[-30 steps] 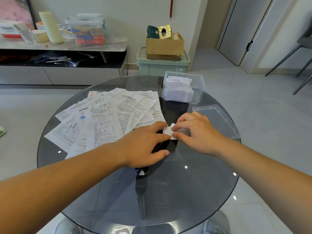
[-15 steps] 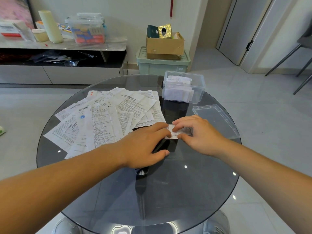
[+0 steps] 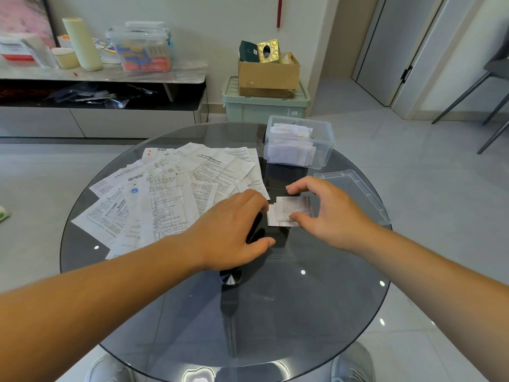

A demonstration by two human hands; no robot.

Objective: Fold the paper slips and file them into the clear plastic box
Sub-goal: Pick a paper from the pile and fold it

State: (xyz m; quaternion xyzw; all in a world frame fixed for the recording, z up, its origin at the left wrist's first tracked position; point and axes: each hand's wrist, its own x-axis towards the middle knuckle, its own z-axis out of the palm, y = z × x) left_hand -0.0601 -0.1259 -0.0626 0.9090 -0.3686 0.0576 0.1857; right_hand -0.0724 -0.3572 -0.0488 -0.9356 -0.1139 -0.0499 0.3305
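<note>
The slip (image 3: 292, 211), folded small and printed side up, lies flat on the tabletop (image 3: 275, 312) near its middle, between the two hands. The right hand (image 3: 334, 216) arches over it with fingers (image 3: 298, 186) spread and curled, the forefinger hanging above the slip's 12 o'clock edge and the thumb pressing down on its 6 o'clock edge; nothing is pinched or lifted. The left hand (image 3: 232, 232) lies palm down at the slip's 9 o'clock, its fingers loosely open, the fingertips meeting the slip's near-left corner and the thumb resting on the glass toward 6 o'clock (it grips nothing).

Beyond the left hand, from about 9 to 11 o'clock on the round dark glass, a fan of unfolded sheets (image 3: 170, 199) overlaps in a loose spread, the wrist covering part of its near edge. At 1 o'clock stands the box (image 3: 298, 143), clear, open at the top, with folded slips stacked upright inside. Its lid (image 3: 355, 194) lies flat at 3 o'clock, just beside the right hand and reaching to the tabletop's rim.

Past the table, on the floor at 12 o'clock, a carton (image 3: 268, 75) sits on a pale green bin (image 3: 264, 106). A low shelf (image 3: 104, 75) runs along the wall at 10 o'clock with a lidded tub (image 3: 141, 48) on it.
</note>
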